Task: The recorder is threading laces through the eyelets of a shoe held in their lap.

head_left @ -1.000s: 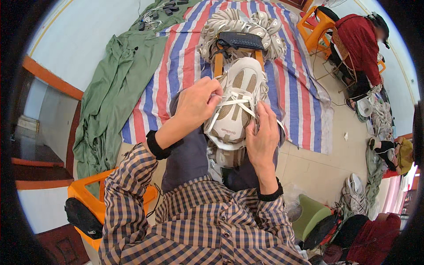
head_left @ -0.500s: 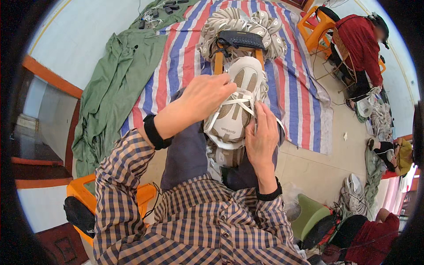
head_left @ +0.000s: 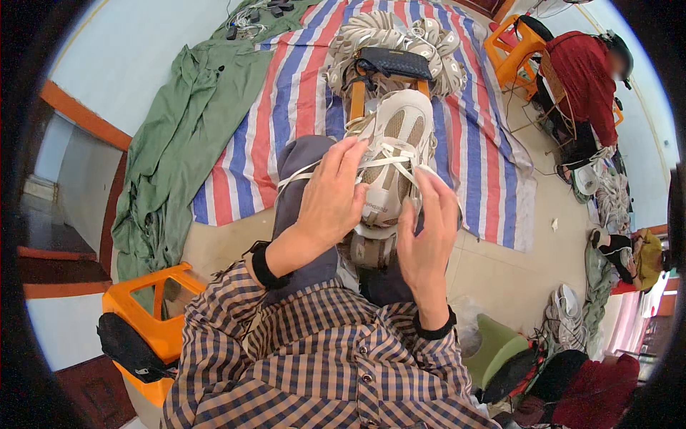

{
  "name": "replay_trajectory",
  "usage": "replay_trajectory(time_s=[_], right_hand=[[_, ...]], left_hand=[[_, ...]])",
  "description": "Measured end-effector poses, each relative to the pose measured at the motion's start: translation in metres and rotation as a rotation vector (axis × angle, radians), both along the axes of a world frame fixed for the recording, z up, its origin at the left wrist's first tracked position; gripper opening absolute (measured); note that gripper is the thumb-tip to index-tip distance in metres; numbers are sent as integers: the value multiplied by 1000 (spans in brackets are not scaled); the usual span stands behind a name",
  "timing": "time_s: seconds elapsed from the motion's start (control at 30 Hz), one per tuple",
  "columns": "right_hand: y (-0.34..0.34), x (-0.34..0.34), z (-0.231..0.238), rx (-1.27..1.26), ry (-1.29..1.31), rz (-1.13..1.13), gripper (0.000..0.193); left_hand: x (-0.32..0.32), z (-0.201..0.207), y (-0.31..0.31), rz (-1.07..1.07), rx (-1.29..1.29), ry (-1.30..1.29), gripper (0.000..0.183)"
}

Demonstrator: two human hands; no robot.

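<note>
A beige and tan sneaker [head_left: 411, 118] stands between my knees, its toe pointing away and its tongue towards me. White shoelaces [head_left: 389, 161] cross over its front, and one loose lace runs left past my hand over my thigh. My left hand [head_left: 330, 191] grips the left edge of the sneaker, fingers together and thumb by the tongue. On the opposite edge my right hand [head_left: 430, 232] is closed round the side, its fingertips beside the lace and its thumb lower down. Another lace loops out behind the right fingers. Their undersides are hidden.
Beyond the sneaker, a dark woven pouch [head_left: 394, 63] lies before a heap of similar shoes [head_left: 379, 32] on a striped sheet [head_left: 243, 171]. Orange stools [head_left: 161, 307] stand at left and far right. A person in red [head_left: 582, 79] sits at right, near more shoes [head_left: 568, 314].
My left hand has come down from above the laces to the shoe's left edge. A lace now stretches leftward over my thigh. My right hand has shifted slightly.
</note>
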State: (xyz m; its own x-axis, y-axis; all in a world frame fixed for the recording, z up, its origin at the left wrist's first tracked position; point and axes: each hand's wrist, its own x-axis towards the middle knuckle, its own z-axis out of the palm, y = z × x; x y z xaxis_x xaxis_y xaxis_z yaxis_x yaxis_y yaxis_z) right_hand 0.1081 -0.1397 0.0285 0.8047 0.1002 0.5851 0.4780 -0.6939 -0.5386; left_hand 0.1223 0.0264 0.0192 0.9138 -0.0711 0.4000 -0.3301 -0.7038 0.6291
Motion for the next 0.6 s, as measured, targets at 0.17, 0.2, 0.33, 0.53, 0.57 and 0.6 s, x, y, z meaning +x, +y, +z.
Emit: replay_trajectory(time_s=[0.17, 0.2, 0.33, 0.53, 0.57, 0.6], right_hand=[[27, 2, -7, 74, 277, 214, 41], [29, 3, -8, -11, 266, 149, 41], [35, 3, -9, -186, 296, 80, 44], [30, 6, -15, -313, 298, 80, 50], [30, 6, -15, -339, 289, 89, 56], [29, 6, -14, -340, 289, 84, 56]], left_hand=[[8, -7, -7, 70, 126, -115, 54], [11, -7, -9, 91, 146, -142, 50], [21, -11, -6, 146, 130, -214, 41], [22, -11, -13, 164, 117, -246, 31], [20, -9, -13, 164, 88, -279, 29], [18, -8, -12, 163, 58, -311, 29]])
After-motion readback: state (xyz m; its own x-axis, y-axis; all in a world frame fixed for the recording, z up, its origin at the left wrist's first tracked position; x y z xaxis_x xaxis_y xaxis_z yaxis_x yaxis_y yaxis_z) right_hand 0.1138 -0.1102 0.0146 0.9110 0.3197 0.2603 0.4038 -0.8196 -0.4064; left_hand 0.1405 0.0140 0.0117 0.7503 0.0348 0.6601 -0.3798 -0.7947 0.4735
